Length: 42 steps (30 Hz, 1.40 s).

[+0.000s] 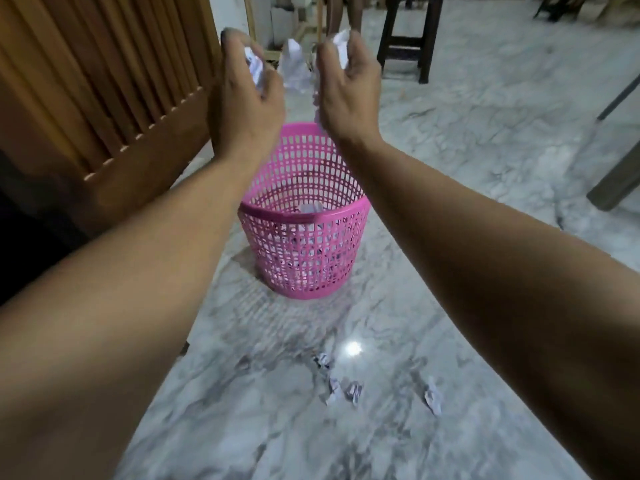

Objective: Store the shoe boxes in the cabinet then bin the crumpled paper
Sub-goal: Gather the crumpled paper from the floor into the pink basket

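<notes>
Holding crumpled paper, left hand (247, 98) and right hand (346, 86) curl round white wads (254, 65) above pink basket (304, 216). More wads inside basket. Four scraps (334, 389) on floor nearer than basket.

The basket (304, 237) stands on the floor (485, 133) near the middle, with paper (310, 207) lying inside it. Above and beyond its far rim are the left hand (247, 98) and the right hand (346, 95), side by side, each with crumpled paper in its fingers. A slatted door (104, 81) stands to the left of the basket. Nearer than the basket, several paper scraps (346, 389) lie on the floor. Far off to the right stands a stool (408, 36).
</notes>
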Tool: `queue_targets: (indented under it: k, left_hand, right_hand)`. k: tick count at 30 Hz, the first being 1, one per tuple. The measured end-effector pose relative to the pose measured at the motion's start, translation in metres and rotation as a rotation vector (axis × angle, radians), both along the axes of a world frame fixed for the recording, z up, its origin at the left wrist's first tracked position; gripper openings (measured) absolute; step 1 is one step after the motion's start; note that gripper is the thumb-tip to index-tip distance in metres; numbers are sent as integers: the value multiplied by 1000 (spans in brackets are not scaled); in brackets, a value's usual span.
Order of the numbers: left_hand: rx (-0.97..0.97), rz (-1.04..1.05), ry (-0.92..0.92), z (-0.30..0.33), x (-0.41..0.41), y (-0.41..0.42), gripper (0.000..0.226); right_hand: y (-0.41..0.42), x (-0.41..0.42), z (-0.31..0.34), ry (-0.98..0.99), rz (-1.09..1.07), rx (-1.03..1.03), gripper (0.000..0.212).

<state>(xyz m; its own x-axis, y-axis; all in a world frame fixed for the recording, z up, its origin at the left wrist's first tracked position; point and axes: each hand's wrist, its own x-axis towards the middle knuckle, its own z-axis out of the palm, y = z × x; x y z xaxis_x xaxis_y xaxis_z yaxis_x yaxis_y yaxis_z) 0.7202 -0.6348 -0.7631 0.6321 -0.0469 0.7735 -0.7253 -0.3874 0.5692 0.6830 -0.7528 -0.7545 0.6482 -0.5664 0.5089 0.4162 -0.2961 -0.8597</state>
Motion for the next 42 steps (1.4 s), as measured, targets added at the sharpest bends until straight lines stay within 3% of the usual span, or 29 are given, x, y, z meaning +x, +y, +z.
queue_targets:
  k: [2,5,6,8,11,14,17,20,24,27,29,31,33,36,39,42]
  left_hand:
    - [210,65,159,-19,27,-1,33]
    - [650,140,519,-48,45,3,53]
    - [752,159,563,-53,44,4,59]
    - [803,153,566,-61,37,7,60]
    - [654,136,474,-74,17,13,46]
    - [466,47,213,-93,-21,29,25]
    - [453,-147,-23,-134,-83,54,16]
    - [614,-365,69,-201,-147,90,19]
    - [1015,-550,291,-293,-220,134,38]
    - [1203,-654,431,-332,-269,135,57]
    - [1270,-708,478,-347,-295,123,69]
    - [1234,-697,485,-352,-312,106,65]
    - [1196,-650,472,-351,-320,92,51]
    - [1144,-640,433,-351,-326,82,24]
    - [1139,-677,381,-351,-321,82,6]
    - [1064,-692,413,-351,-314,84,9]
  right_hand:
    - [-1,24,-10,183,-4,-86,30]
    - [-7,34,-34,724,104,-349,54]
    - [-10,34,-41,832,146,-418,60]
    - [-16,29,-47,839,156,-471,55]
    - [-33,6,-51,647,55,-423,41]
    - [-56,-37,-66,440,-108,-294,32]
    - [-78,-95,-112,401,-273,-219,30]
    - [-87,-179,-187,594,-248,-303,24]
    - [-61,-310,-273,1049,-53,-674,23]
    - [-16,-390,-320,1309,189,-833,47]
    - [11,-423,-344,1338,294,-841,59]
    - [20,-434,-357,1294,262,-784,44]
    - [18,-429,-361,1251,289,-756,27]
    - [9,-417,-356,1192,321,-718,28]
    - [-8,-398,-350,1187,74,-524,24]
    - [-33,-367,-341,1224,-187,-308,23]
